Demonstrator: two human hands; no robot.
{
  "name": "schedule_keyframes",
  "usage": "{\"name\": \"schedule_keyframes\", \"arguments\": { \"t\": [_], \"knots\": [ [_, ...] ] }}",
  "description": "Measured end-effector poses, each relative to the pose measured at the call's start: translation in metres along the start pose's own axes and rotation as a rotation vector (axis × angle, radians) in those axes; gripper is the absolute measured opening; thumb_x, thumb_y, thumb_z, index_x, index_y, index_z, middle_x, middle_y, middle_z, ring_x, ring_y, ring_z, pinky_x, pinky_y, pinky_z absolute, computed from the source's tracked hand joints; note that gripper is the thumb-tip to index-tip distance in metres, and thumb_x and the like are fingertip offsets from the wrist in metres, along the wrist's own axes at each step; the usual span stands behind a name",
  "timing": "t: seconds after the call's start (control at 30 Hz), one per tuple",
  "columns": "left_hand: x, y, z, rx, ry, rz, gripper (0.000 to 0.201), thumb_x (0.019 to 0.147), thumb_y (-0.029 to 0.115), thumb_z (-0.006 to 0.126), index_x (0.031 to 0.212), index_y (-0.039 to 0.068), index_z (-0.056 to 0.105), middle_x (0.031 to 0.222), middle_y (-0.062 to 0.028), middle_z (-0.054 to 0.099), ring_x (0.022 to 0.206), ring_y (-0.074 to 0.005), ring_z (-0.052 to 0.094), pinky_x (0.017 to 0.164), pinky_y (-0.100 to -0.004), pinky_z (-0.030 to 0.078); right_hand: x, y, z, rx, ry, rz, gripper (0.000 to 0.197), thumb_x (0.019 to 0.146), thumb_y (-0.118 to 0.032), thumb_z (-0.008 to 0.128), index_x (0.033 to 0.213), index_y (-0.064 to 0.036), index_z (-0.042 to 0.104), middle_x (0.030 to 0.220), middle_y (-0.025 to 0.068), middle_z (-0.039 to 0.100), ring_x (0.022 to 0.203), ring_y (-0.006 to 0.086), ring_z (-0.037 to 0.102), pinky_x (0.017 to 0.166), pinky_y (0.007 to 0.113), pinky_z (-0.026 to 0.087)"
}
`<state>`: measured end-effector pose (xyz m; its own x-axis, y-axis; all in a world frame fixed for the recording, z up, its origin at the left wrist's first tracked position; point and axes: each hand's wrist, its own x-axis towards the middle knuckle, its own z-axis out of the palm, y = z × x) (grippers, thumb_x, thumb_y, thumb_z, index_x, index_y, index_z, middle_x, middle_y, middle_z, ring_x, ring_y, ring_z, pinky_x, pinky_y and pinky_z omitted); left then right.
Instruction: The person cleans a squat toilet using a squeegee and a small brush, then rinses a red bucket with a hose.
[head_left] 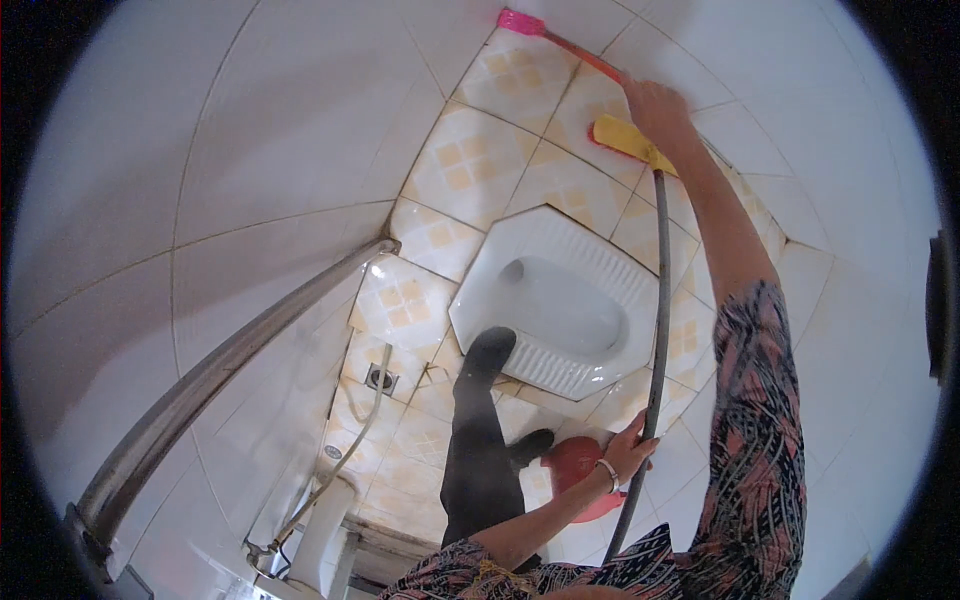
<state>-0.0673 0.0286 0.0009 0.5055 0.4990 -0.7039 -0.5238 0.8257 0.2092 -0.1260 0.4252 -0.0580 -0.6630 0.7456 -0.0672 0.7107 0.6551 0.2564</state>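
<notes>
My right hand (660,112) reaches far forward and is closed round the orange-red handle of a pink-headed scrub brush (522,22). The pink head is at the far corner where the tiled floor meets the wall. Nearer my body, my left hand (626,452), with a bracelet at the wrist, grips the grey pole of a long-handled floor brush (660,270). Its yellow head with red bristles lies by the right wall, partly behind my right forearm. Between my feet and the far wall, a white squat toilet (478,290) is set into the floor.
A red plastic bucket (572,462) stands beneath my left forearm. On the left are a thick metal pipe (240,350), a pale hose (375,410) and a floor drain (380,378). My dark boot (490,350) is at the toilet's near edge. White tiled walls close in both sides.
</notes>
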Motion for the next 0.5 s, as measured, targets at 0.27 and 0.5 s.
{"name": "schedule_keyframes", "arguments": {
  "t": [0.27, 0.5],
  "knots": [
    [0.006, -0.013, -0.005, 0.032, 0.026, 0.019, 0.045, 0.076, 0.013, 0.047, 0.116, 0.01, 0.027, 0.064, -0.0022, 0.047, 0.047, -0.0092, 0.046, 0.044, -0.0213, 0.042, -0.136, 0.095, 0.044, 0.02, -0.308, 0.161, 0.054, 0.073, -0.005, 0.04, 0.122, -0.0132, 0.021, 0.074, 0.013, 0.054, 0.069, 0.026, 0.054, 0.058, 0.038, 0.043],
    [-0.005, -0.018, -0.008, 0.189, 0.097, 0.003, 0.049, 0.076, 0.013, 0.046, 0.119, 0.011, 0.024, 0.064, -0.0037, 0.048, 0.047, -0.0111, 0.048, 0.044, -0.0225, 0.043, -0.241, 0.137, 0.016, -0.229, -0.41, 0.253, 0.062, 0.069, -0.001, 0.044, 0.124, -0.0187, 0.019, 0.056, 0.01, 0.05, 0.05, 0.0246, 0.052, 0.047, 0.037, 0.044]
  ]
}}
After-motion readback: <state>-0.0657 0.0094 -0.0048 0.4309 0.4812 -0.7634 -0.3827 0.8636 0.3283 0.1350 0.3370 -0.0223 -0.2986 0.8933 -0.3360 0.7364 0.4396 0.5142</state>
